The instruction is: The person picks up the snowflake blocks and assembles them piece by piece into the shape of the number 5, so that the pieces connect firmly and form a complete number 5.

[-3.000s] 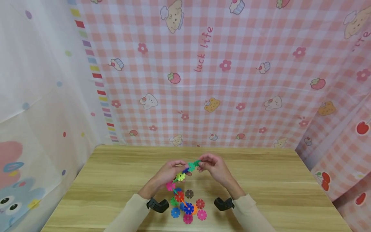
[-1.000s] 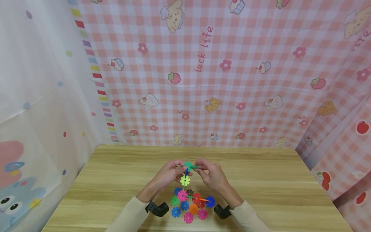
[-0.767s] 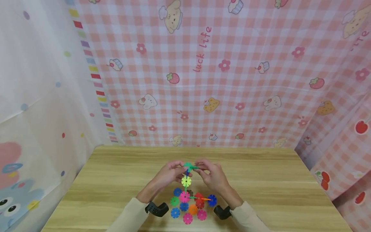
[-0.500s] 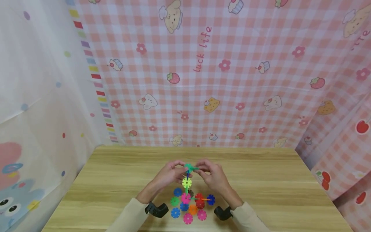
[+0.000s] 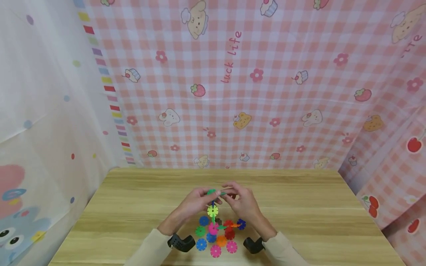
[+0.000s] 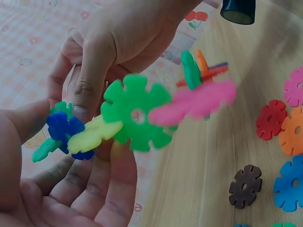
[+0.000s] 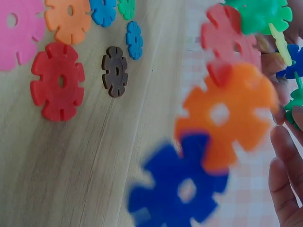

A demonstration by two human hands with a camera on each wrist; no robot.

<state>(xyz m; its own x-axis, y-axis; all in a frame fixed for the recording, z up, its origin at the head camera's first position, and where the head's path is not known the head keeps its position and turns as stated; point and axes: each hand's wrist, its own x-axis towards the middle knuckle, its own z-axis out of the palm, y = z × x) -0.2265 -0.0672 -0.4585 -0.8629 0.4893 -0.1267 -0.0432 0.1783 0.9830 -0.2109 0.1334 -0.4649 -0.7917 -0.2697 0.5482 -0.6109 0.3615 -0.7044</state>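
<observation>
A chain of slotted plastic snowflake discs hangs between the two hands. It runs down from a green disc [image 5: 211,192] past a yellow disc [image 5: 212,211] and a pink disc [image 5: 213,228], then bends right to a dark blue disc [image 5: 241,224]. My left hand [image 5: 194,204] pinches the chain's upper end, around the green disc and a blue disc [image 6: 60,127] beneath it. Close beside it, my right hand [image 5: 245,205] pinches another green disc [image 5: 223,193], seen edge-on at the top of the chain. Fingers partly cover this joint.
Several loose discs lie on the wooden table [image 5: 133,207] below the chain, among them an orange disc [image 5: 221,241], a red disc [image 7: 57,81] and a brown disc [image 7: 115,71]. Black wrist mounts [image 5: 182,243] sit on both forearms. A checked cloth [image 5: 259,92] hangs behind the table.
The chain's lower end has swung from left to right over the loose discs. My right hand has come in closer to the left, and the left thumb has shifted across the upper green disc.
</observation>
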